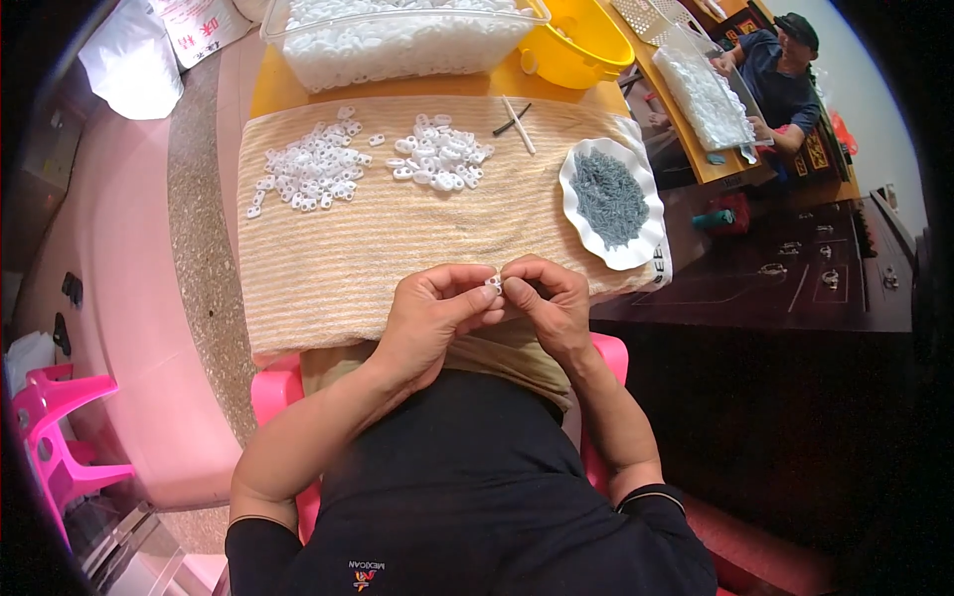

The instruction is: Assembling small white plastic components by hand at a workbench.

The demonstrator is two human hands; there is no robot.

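Just past the near edge of the striped towel (378, 263), my left hand (437, 313) pinches a small white plastic piece (493, 285) between thumb and forefinger. My right hand (549, 301) meets it from the other side, its thumb and forefinger closed at the piece; whether they also hold a smaller part is hidden. Farther out on the towel lie two heaps of white pieces: a wide left heap (313, 169) of two-holed parts and a tighter heap (440, 156) of oval parts. To the right, a white wavy-rimmed dish (573, 204) holds many small grey-blue pins (608, 199).
A white stick (519, 125) crosses a black one beyond the dish. At the far edge stand a clear tub (397, 50) full of white pieces and a yellow basin (586, 45). Another person (780, 79) works at a table far right. Pink stools (65, 437) stand left.
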